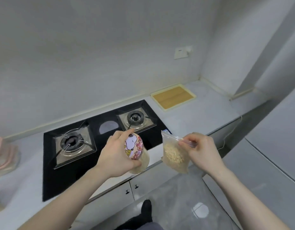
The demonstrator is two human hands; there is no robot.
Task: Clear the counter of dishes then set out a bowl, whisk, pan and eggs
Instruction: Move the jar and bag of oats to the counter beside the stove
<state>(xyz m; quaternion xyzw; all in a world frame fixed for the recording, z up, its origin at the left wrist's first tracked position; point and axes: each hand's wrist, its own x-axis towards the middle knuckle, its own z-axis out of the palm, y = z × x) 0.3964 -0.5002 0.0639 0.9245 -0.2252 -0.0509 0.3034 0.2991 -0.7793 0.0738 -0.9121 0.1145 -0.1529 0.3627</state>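
My left hand (pixel 116 152) grips a jar (pixel 140 161) of pale grains by its cartoon-printed lid (pixel 133 146), tilted above the front edge of the counter. My right hand (pixel 199 149) pinches the top of a clear zip bag (pixel 175 154) filled with beige flakes, which hangs just right of the jar. Both are held in the air over the counter's edge, in front of the black gas hob (pixel 97 143).
The hob has two burners (pixel 72 141) (pixel 135 117). A yellow-rimmed wooden board (pixel 173 97) lies on the grey counter (pixel 201 113) at the back right. Pink plates (pixel 4 156) are stacked at the far left. Cabinet doors (pixel 127 191) and a glossy floor lie below.
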